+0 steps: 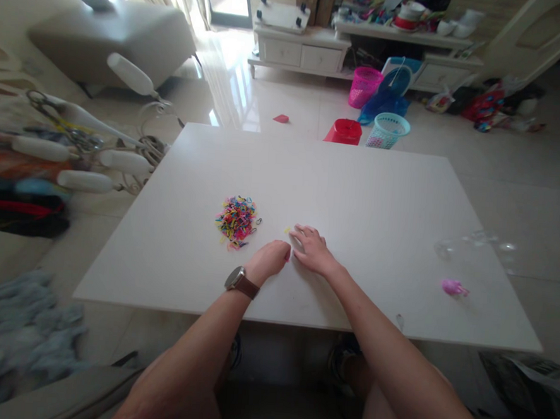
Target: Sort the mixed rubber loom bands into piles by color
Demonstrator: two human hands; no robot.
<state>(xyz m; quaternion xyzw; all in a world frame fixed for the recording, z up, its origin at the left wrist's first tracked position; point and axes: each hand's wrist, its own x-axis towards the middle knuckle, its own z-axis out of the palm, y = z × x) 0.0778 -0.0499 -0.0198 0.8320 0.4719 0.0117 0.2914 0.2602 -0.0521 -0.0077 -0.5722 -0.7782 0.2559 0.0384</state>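
Note:
A heap of small multicoloured rubber bands (236, 221) lies on the white table (357, 189), left of both hands. My left hand (273, 259), with a watch (241, 282) on its wrist, is closed above the tabletop. A speck of pink shows at its fingertips, too small to name. Just to its right, my right hand (312, 249) rests palm down with its fingers spread. Beside the right fingertips lies a small yellow band (287, 230). The space beneath the right palm is hidden.
At the table's right side are a pink bundle (454, 288) and some clear plastic pieces (444, 248). A small loop (400, 320) lies near the front edge. Beyond the far edge stand a red bin (346, 131) and a light-blue basket (390, 129). A lamp (121, 162) stands left.

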